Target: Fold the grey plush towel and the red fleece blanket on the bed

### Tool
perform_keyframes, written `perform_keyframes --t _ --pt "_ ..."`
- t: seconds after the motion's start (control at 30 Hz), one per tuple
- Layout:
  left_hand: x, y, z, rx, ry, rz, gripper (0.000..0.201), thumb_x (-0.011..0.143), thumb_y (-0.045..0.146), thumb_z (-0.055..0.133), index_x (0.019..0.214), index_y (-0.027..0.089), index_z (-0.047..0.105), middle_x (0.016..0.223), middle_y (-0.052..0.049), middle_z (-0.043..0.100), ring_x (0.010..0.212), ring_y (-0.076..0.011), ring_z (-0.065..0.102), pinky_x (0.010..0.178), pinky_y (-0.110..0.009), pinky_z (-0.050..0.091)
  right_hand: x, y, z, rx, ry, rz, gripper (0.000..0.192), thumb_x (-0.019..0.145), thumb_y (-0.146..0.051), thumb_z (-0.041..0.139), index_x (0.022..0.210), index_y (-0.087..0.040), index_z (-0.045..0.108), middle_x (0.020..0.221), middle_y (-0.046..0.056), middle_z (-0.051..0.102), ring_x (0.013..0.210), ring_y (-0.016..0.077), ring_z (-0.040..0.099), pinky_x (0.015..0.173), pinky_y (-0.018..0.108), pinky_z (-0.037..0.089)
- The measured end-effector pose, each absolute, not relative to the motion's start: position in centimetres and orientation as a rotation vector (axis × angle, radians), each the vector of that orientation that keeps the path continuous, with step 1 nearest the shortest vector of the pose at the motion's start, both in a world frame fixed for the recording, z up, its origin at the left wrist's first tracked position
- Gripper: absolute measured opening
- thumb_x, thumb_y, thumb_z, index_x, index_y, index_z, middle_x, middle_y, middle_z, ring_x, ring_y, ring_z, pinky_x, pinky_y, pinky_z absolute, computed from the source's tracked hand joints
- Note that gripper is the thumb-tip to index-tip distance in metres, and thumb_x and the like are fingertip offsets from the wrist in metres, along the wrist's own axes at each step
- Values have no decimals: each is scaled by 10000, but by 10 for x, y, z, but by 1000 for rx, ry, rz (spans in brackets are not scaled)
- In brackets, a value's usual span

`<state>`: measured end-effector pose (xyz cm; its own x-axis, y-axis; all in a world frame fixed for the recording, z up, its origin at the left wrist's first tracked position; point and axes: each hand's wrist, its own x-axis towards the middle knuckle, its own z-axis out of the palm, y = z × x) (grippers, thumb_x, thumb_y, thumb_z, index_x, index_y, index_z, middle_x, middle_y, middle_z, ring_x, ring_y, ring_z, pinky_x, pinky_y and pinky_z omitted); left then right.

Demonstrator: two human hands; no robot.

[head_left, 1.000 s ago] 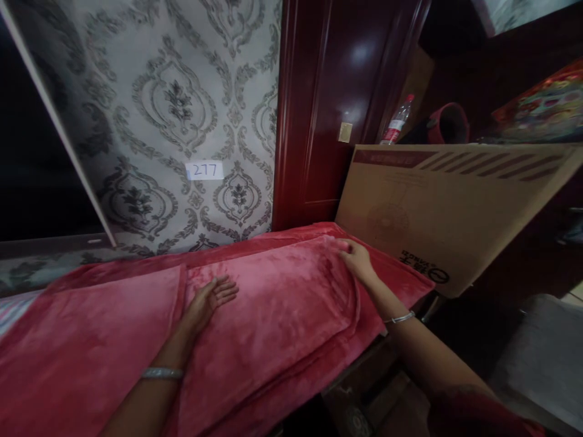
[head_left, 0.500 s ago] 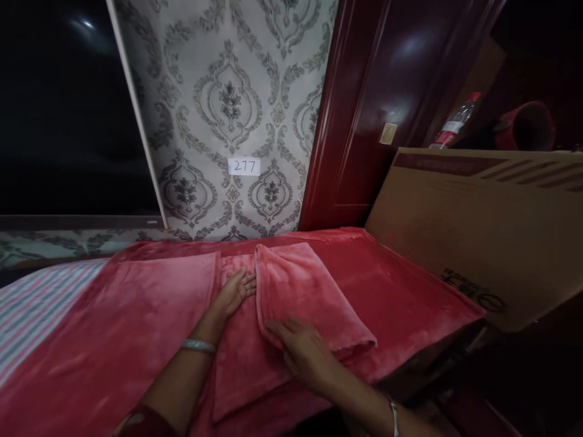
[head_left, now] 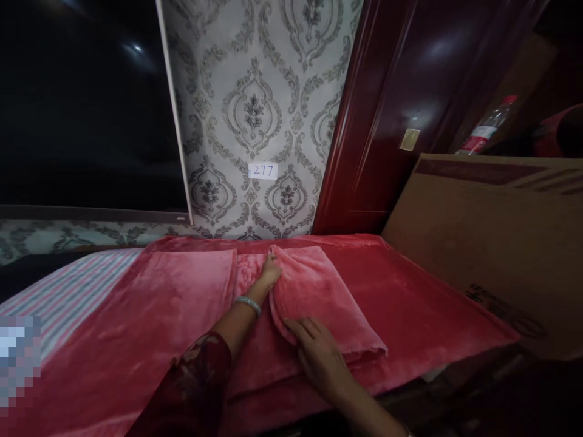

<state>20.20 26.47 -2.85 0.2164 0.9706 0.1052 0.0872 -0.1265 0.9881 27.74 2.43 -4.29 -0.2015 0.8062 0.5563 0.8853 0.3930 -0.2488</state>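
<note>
A red plush blanket (head_left: 410, 303) is spread over a bed, with a pinker folded panel (head_left: 319, 291) lying on its middle. My left hand (head_left: 269, 274) reaches far forward and touches the far left corner of that folded panel, its fingers partly tucked at the fold. My right hand (head_left: 319, 355) lies flat, fingers apart, on the near edge of the same panel. A second pinker flap (head_left: 182, 285) lies to the left of my left arm.
A striped sheet (head_left: 68, 291) shows at the left. A large cardboard box (head_left: 492, 243) leans at the right edge of the bed. Patterned wallpaper with a "277" label (head_left: 263, 170), a dark window (head_left: 86, 109) and a dark red door (head_left: 392, 121) stand behind. A water bottle (head_left: 485, 127) stands behind the box.
The blanket's right part was folded over toward the middle by my right hand, which now rests on its near edge. My left hand slid forward to the far corner. The view turned left.
</note>
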Motion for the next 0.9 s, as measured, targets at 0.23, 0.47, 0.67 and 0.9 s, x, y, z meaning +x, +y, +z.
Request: perform_keyframes --t 0.23,0.47,0.67,0.9 --pt "158 274 -10 1438 1139 1196 573 657 75 585 1207 236 580 1281 -58 638 1139 -217 610 954 -329 495 253 21 -40 -1195 -1970 -310 652 770 29 440 1355 -245 530 1125 95 662 951 251 596 811 412 521" --pt "116 277 -21 1246 1243 1044 552 692 249 751 1208 176 567 723 -16 672 669 -220 666 593 -303 508 220 21 -65 -1143 -2106 -273 632 768 20 460 1361 -195 501 1054 83 690 860 238 586 704 365 475" --pt "142 298 -17 1208 1242 1114 319 889 317 674 1148 144 605 1054 -66 665 870 -166 653 766 -339 561 224 18 -64 -1152 -2126 -243 625 797 -8 495 1392 -196 476 1049 73 690 878 230 566 733 351 453" --pt "155 321 2 1245 1294 1146 308 927 363 627 1144 144 622 1109 -70 650 934 -187 649 796 -374 575 222 22 -47 -1120 -2073 -285 493 884 -23 460 1349 -181 505 1085 76 691 883 223 549 742 367 418"
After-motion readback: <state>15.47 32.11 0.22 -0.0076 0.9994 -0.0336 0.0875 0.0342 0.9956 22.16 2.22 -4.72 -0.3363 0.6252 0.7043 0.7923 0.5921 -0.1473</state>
